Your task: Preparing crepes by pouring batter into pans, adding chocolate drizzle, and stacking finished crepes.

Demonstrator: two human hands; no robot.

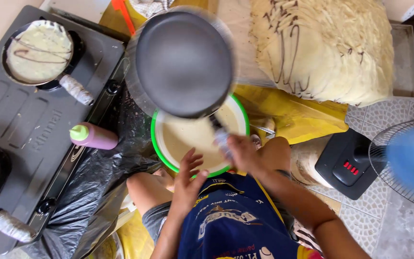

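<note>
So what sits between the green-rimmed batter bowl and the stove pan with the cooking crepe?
In the head view, a purple squeeze bottle with a green cap lies on its side between the batter bowl and the stove pan, on the stove's edge.

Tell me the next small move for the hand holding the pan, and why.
Probably lower the pan toward the batter in the green-rimmed bowl. The right hand grips its handle and holds the pan's dark, bare underside above the bowl, while the left hand hovers open at the bowl's near edge. One pan on the stove already holds a thin crepe.
</note>
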